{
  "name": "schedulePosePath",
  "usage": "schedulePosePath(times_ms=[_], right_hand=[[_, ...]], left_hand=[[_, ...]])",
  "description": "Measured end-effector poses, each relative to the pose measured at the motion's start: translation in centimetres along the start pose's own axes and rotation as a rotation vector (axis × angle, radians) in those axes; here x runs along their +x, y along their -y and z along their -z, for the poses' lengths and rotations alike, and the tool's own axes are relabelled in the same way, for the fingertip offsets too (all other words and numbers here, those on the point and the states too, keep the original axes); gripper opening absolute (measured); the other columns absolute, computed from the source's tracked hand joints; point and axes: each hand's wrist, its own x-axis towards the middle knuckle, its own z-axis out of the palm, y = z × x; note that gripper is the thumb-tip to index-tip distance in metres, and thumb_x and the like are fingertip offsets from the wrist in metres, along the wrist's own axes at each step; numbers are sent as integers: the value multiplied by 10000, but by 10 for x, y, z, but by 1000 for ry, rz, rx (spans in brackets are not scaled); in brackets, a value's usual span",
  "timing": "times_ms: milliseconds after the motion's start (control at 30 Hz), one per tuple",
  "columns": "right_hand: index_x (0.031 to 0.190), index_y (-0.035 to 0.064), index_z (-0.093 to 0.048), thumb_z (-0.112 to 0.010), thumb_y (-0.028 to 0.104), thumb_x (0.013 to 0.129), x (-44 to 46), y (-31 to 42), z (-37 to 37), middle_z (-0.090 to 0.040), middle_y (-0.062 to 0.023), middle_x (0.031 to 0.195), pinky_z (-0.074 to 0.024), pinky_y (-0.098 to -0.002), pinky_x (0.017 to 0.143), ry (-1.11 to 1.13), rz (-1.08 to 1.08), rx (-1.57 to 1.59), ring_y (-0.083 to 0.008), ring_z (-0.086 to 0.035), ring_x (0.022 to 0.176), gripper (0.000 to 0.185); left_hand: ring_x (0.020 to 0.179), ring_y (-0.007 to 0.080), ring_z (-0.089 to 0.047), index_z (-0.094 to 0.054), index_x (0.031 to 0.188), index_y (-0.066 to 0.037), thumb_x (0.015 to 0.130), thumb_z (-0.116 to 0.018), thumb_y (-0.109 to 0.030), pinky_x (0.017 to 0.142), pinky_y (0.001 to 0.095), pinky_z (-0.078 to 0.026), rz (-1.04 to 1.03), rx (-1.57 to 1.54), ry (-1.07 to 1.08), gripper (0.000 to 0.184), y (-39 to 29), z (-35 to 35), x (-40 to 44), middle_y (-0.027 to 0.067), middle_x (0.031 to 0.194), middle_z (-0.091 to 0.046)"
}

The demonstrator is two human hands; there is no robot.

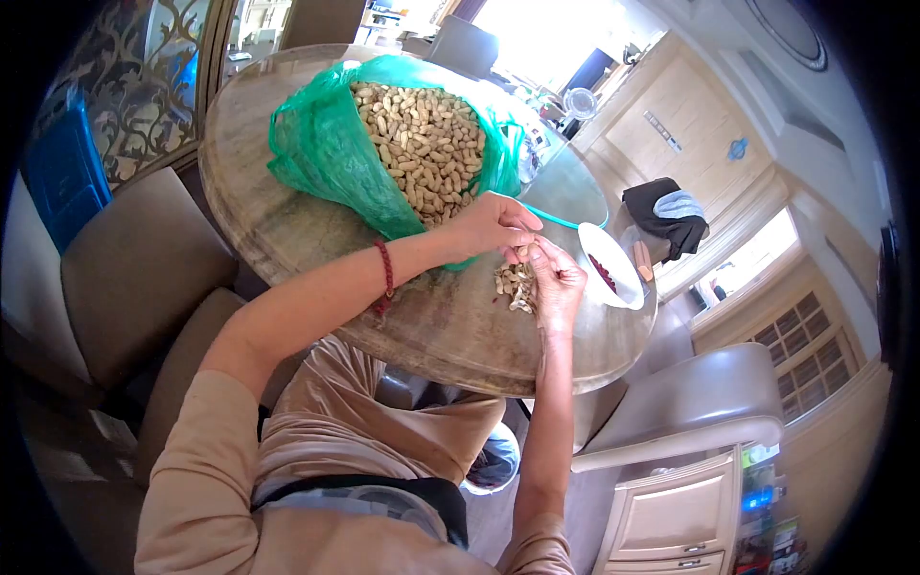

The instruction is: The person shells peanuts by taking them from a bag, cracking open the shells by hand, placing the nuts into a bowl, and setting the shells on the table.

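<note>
Round table [441, 331]: left hand [491, 226] and right hand [559, 287] pinch a peanut [523, 252], likely mid-shelling; next needs prising it open, bowl [628, 278] at 3 o'clock.

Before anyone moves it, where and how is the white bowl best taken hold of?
I'd grip the near rim of the white bowl, coming from the near side with the right hand, thumb inside. Its mouth faces up and its wall is raised; the brown object close by its right side would likely crowd a grip there.
</note>
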Motion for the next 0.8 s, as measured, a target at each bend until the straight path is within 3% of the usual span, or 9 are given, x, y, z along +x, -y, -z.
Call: schedulePosePath(times_ms=[200,267,500,633,800], right_hand=[[952,-40,-632,-670,40,766,-1,4,3,-650,-57,796,-459,-193,659,-120,19,-123,-65,-572,702,207],[941,-39,-636,-674,46,765,-1,7,2,-650,-55,799,-455,-190,652,-137,-22,-117,-64,-570,702,200],[919,-39,-645,-693,69,754,-2,5,2,-654,-57,803,-457,-192,637,-105,22,-198,-61,-566,696,203],[768,-13,-631,-677,14,746,0,0,6,-534,33,629,-366,-179,527,-116,132,-276,-23,-439,577,58],[600,20,-521,-646,-31,737,2,-6,7,-356,71,550,-243,-188,472,-78,258,-245,-14,-297,533,192]], left_hand=[[665,147,-619,-579,991,54,765,-619,-7,595,248,-522,8,131,35,238,-4,0,-1,111,789,-632],[606,137,-609,-576,991,78,700,-629,26,547,237,-502,-22,187,7,301,-3,-3,0,122,755,-632],[648,117,-611,-598,998,42,700,-643,44,581,229,-503,-51,243,8,301,-1,-5,-2,100,768,-639],[637,94,-604,-621,983,39,678,-639,42,579,217,-493,-54,339,49,306,0,-3,-1,88,737,-646],[588,91,-601,-639,953,38,616,-645,-34,532,216,-468,-38,281,92,345,1,-6,-2,83,685,-648]])
